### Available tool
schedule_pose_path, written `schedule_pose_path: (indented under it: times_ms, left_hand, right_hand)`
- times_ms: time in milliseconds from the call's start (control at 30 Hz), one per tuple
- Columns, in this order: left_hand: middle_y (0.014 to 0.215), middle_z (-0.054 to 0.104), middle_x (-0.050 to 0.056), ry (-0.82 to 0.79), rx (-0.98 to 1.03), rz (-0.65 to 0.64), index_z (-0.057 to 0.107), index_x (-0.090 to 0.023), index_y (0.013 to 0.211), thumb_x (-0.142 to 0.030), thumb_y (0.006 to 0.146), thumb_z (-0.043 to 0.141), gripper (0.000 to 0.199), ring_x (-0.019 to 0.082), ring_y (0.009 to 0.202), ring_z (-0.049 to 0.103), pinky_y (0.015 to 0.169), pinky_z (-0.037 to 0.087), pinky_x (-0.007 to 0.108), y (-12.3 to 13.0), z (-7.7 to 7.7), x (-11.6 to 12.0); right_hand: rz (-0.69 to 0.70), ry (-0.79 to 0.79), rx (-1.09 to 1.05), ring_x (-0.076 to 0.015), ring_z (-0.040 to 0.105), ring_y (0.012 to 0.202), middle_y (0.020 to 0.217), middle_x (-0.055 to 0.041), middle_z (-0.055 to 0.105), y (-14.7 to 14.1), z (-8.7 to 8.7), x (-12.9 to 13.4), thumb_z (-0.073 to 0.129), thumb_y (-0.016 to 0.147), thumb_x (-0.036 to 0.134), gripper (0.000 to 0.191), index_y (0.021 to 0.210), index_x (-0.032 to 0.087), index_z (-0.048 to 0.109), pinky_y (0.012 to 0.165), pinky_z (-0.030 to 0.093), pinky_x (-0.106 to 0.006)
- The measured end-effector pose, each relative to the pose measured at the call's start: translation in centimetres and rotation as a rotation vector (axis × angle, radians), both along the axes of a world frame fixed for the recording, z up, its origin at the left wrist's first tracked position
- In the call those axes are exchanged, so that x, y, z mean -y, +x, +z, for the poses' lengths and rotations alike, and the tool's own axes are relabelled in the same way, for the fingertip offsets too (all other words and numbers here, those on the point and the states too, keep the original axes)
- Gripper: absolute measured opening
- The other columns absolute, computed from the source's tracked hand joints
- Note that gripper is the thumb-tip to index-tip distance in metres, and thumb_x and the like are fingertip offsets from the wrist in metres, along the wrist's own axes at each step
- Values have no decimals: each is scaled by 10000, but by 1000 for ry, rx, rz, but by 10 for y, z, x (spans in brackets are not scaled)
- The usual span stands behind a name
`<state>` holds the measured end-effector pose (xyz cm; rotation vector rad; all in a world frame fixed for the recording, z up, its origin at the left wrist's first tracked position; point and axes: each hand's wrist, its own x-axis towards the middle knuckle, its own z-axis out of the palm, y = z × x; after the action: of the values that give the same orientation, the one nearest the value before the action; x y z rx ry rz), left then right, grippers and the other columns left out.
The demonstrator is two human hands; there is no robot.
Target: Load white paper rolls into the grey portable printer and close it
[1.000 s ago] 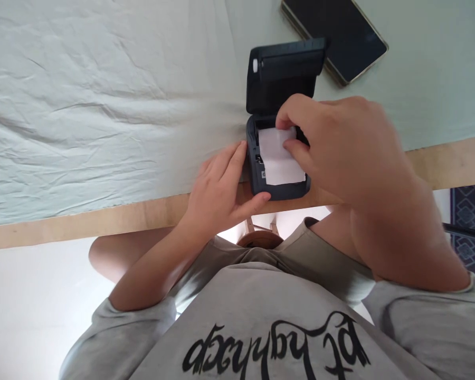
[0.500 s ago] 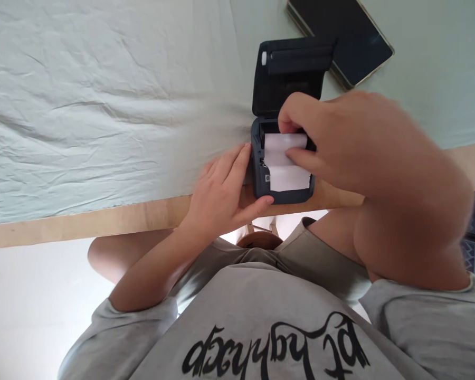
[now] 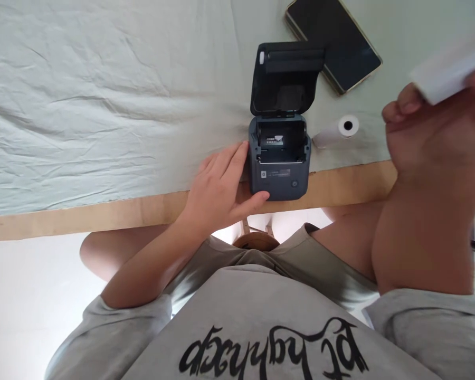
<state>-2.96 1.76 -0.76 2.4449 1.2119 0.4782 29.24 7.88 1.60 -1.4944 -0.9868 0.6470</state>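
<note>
Since the earlier frame, your right hand (image 3: 435, 124) has moved off the printer (image 3: 279, 182) to the right side of the view, and white paper no longer covers the bay (image 3: 285, 134). Right fingers: closed around a blurred paper roll (image 3: 451, 66), raised clear of the cloth (image 3: 150, 132); exact fingertip contact cannot be told. Left hand (image 3: 216, 192): fingers extended, thumb spread, braced against the printer's left side and near corner, gripping nothing. Printer sits by the wooden table edge (image 3: 150, 211), lid (image 3: 283, 84) raised. Second roll (image 3: 334, 132) is just beside it, core end visible; phone (image 3: 336, 45) beyond. Handling, judged: the held roll should be light, fairly firm while wound, smooth enough to slip, its loose outer layer soft and easily creased or torn. Take it across the curved sides, or by both ends, with modest pressure; avoid pinching the free edge alone. Printer probably light but rigid; steady it low on the body, as your left hand does, and keep force off the hinged lid, likely its weakest part.
</note>
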Motion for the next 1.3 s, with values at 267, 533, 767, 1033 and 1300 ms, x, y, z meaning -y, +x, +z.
schedule_pose_path:
  times_ms: [267,533,767,1033,1300]
  left_hand:
    - [1545,553,243,25,-26,11,359,-102,1594,-597,1032,442,754,386,1380,586,1139,490,530,1,1,-1]
    - [1557,547,217,9,-37,15,322,-150,1615,-541,995,517,758,388,1408,566,1152,482,534,0,0,-2]
    - [1543,554,221,30,-37,-4,319,-136,1609,-530,1004,503,745,381,1388,581,1134,493,521,0,1,-2]
    - [1527,566,222,41,-34,-8,319,-135,1608,-534,1013,490,736,374,1376,588,1125,501,516,-1,1,-3]
    - [1559,542,208,-6,-34,-3,300,-151,1626,-527,990,521,771,384,1410,562,1155,474,529,-2,2,-3]
  right_hand:
    - [28,-29,658,-174,620,763,782,15,595,15,-30,21,841,666,280,396,789,232,468,780,547,-411]
    - [99,-128,758,-181,648,882,1022,-37,723,22,-30,27,858,622,154,544,1103,230,616,834,533,-387]
    - [111,392,853,-252,667,1070,1122,-44,659,-3,-4,55,676,850,259,392,1241,292,658,893,531,-465]
    - [362,238,843,-303,561,1341,1414,-107,524,-42,-18,56,632,941,332,518,1435,326,476,1039,578,-568]
    - [436,73,627,-215,703,1028,1171,-21,691,-37,-31,52,636,873,240,593,1412,372,430,921,643,-462]
